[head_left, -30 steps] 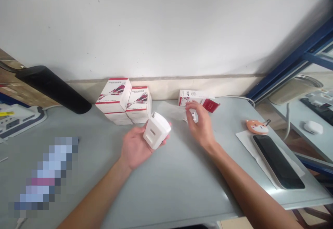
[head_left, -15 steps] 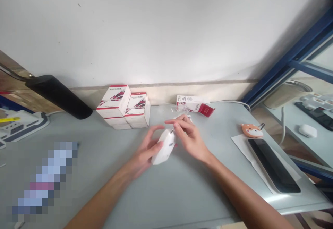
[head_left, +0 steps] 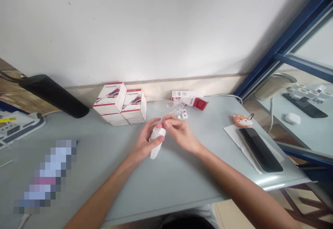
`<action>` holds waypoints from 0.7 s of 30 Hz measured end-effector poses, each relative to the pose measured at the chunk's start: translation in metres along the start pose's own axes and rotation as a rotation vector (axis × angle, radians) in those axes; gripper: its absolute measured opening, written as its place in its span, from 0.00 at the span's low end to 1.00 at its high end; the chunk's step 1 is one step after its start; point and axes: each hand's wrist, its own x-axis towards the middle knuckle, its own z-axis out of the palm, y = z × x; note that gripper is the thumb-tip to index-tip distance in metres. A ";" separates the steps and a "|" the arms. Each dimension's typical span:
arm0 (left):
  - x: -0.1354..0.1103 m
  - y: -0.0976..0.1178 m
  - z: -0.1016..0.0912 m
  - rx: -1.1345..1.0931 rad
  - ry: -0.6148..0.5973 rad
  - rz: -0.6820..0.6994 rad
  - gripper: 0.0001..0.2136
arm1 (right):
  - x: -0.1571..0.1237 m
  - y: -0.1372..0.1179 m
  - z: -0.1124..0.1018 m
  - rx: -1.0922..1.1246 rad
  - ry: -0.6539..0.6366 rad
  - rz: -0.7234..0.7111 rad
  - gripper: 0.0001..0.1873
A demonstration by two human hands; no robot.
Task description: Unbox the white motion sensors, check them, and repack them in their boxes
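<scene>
My left hand (head_left: 144, 141) is wrapped round a white plastic detector (head_left: 156, 149), thumb across its near face. The detector stands tilted, narrow side towards me, held just above the desk. My right hand (head_left: 180, 132) is closed in a pinch at the detector's upper end. Whatever lies between those fingertips is too small and hidden to make out. Behind the right hand are a clear plastic bag (head_left: 174, 108) and a small white part (head_left: 184, 113). An opened red and white box (head_left: 194, 102) lies on its side further back.
Closed white and red detector boxes (head_left: 134, 107) are stacked by the wall. To the right, a phone (head_left: 260, 149) rests on white paper (head_left: 232, 133) beside an orange animal-faced case (head_left: 242, 120). A black cylinder (head_left: 56, 97) and a power strip (head_left: 22, 128) are at left, near a pixelated area.
The detector has turned in my left hand, so its broad face no longer shows. My right fingers have moved left with its upper end. The whole view has shifted slightly.
</scene>
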 end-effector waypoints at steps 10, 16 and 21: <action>0.007 0.001 -0.007 -0.378 -0.166 -0.216 0.16 | 0.004 -0.013 -0.015 0.240 -0.075 0.210 0.32; -0.001 0.009 -0.002 -0.289 -0.419 -0.313 0.17 | 0.017 -0.011 -0.051 0.180 0.117 0.102 0.29; -0.006 0.015 0.002 -0.010 -0.487 -0.308 0.27 | 0.026 -0.017 -0.107 0.105 0.394 -0.073 0.30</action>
